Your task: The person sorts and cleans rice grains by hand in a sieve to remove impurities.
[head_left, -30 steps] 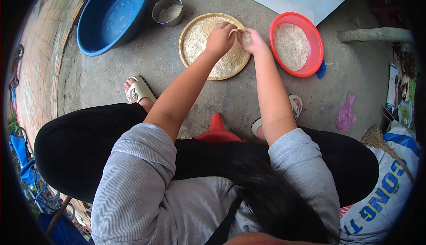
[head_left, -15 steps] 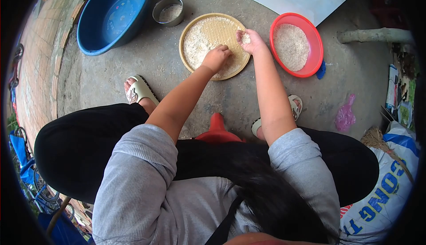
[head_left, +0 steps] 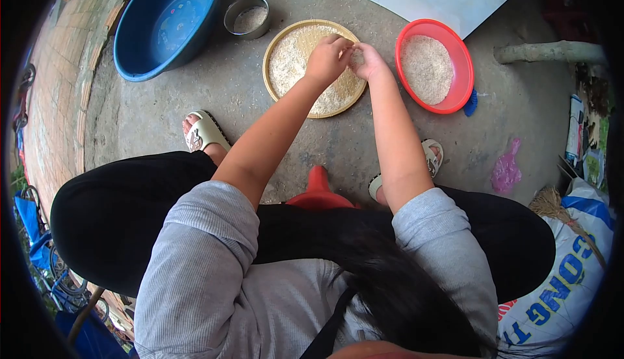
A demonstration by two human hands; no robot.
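Observation:
A round woven tray with whitish grains spread over it lies on the concrete floor. Over its upper right part my left hand reaches across, its fingertips meeting the fingers of my right hand. Cupped palm up at the tray's right edge, my right hand holds some of the grains. What my left fingertips pinch, if anything, is too small to make out. To the right stands a red basin holding more of the grains.
A large blue basin and a metal bowl with some grains are at the upper left. A red stool shows between my legs. A pink plastic bag lies at the right, above a white printed sack.
My left hand has risen from the lower middle of the tray up to my right hand. My right hand has stayed nearly in place.

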